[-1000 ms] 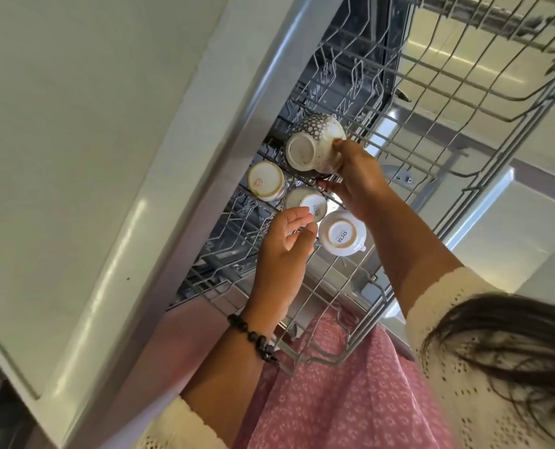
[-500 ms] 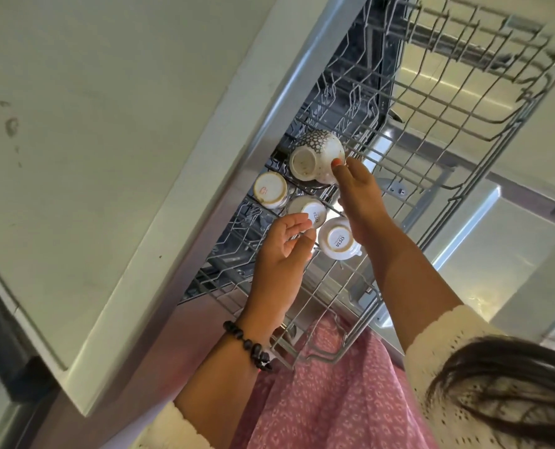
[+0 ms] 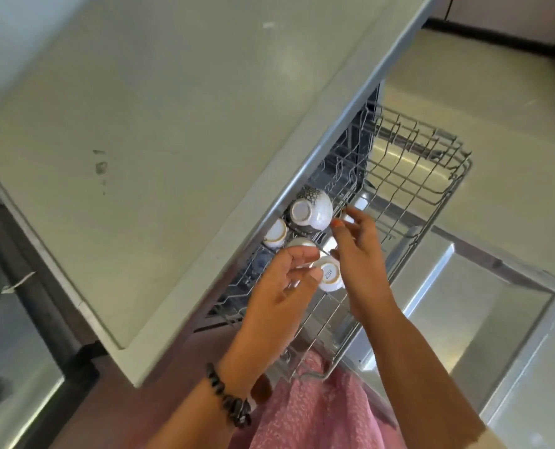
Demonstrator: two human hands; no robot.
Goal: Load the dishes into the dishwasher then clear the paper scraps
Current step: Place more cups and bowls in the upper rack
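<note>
Cups sit upside down in the pulled-out upper rack (image 3: 431,222) of the dishwasher, seen from the head camera, the only view. 4 are visible, bunched along the rack's left edge under the lip of the worktop (image 3: 172,124): a patterned cup (image 3: 311,211) lying tilted toward the far end, a gold-rimmed cup (image 3: 275,233) just beside it, a third cup (image 3: 297,244) half hidden by fingers, and a fourth cup (image 3: 330,277) nearest the person. The right hand (image 3: 357,254) hovers with fingers loosely spread and holds nothing; its fingertips lie just beside the patterned cup, which lies ahead and to the left of it. The left hand (image 3: 282,293) is relaxed and wide too, fingers over the fourth cup, contact unclear. The right hand appears nearer the patterned cup. No paper scraps can be made out.
</note>
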